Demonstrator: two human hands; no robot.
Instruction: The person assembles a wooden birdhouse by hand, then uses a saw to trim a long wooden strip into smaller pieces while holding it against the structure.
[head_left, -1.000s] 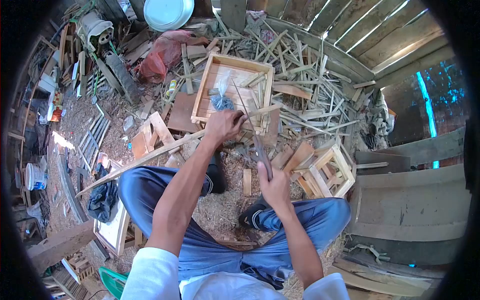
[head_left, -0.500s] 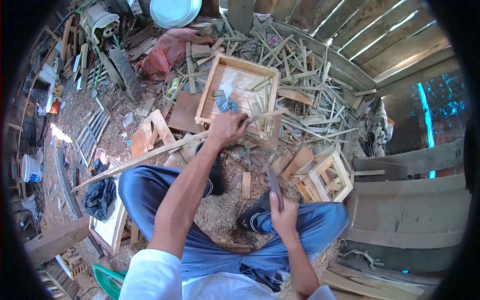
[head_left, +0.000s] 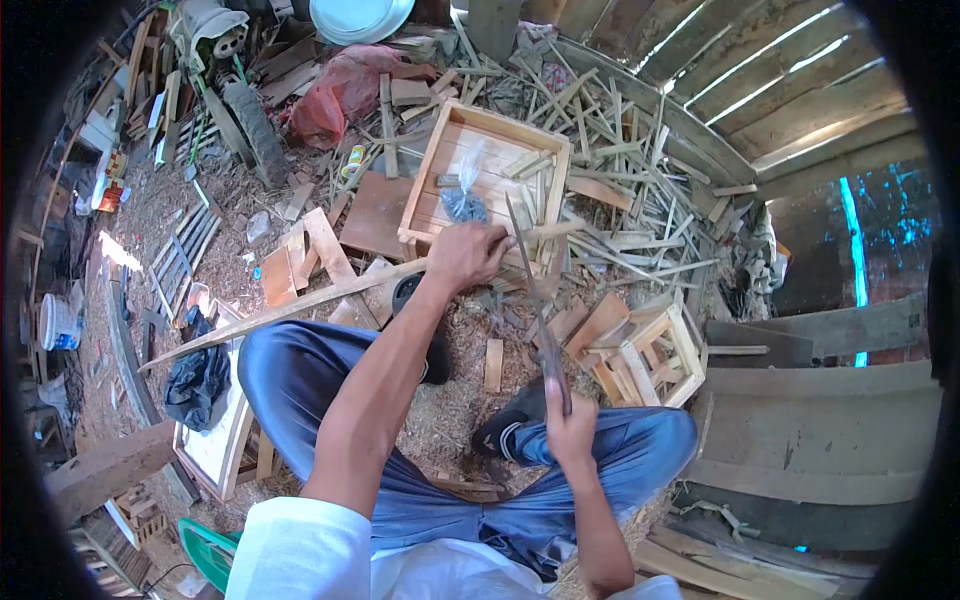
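My left hand (head_left: pixel 465 257) is closed around a long wooden strip (head_left: pixel 290 313), which runs from the far lower left past my left knee to just beyond my fingers. In my right hand (head_left: pixel 571 428), above my right knee, is the handle of a hand saw (head_left: pixel 541 325). Its long tapering blade points up and away, crossing the strip in this view just right of my left fingers. A shallow wooden tray (head_left: pixel 412 200) lies beyond my left hand, holding a plastic bag of small bluish pieces (head_left: pixel 464 206) and some short sticks.
Thin offcuts (head_left: pixel 640 210) are heaped right of the tray. A small wooden frame (head_left: pixel 655 360) lies by my right knee. A red plastic bag (head_left: pixel 345 95) sits at the back, a black bag (head_left: pixel 197 385) by my left knee. A plank wall (head_left: pixel 790 100) rises at the right.
The saw has swung up and forward, its blade now reaching past the strip beside my left fingers. My left hand keeps its hold; the whole view has shifted slightly.
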